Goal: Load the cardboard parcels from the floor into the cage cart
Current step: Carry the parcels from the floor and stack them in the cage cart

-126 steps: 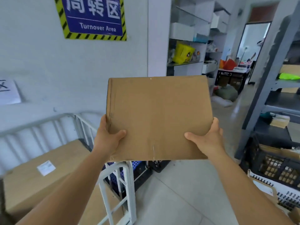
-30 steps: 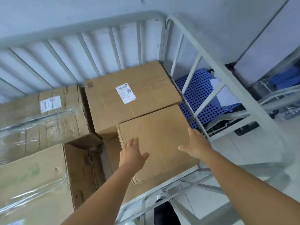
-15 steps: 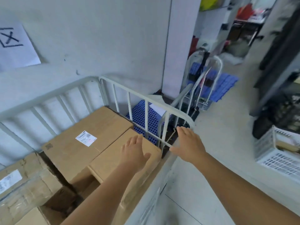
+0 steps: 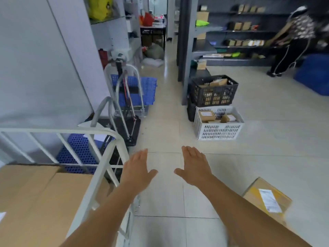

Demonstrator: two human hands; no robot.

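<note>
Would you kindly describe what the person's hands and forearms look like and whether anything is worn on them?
Both forearms are bare as far as the frame shows; no sleeves appear. The left hand and right hand carry no gloves, and no rings, watch or wristband are visible.

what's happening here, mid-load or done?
Mid-load. Both hands are empty: the left hand and right hand are held open over the floor beside the cage cart. Parcels already sit in the cart. One labelled parcel lies on the floor at the right, likely the next pick. Another person works at the far shelves.
</note>
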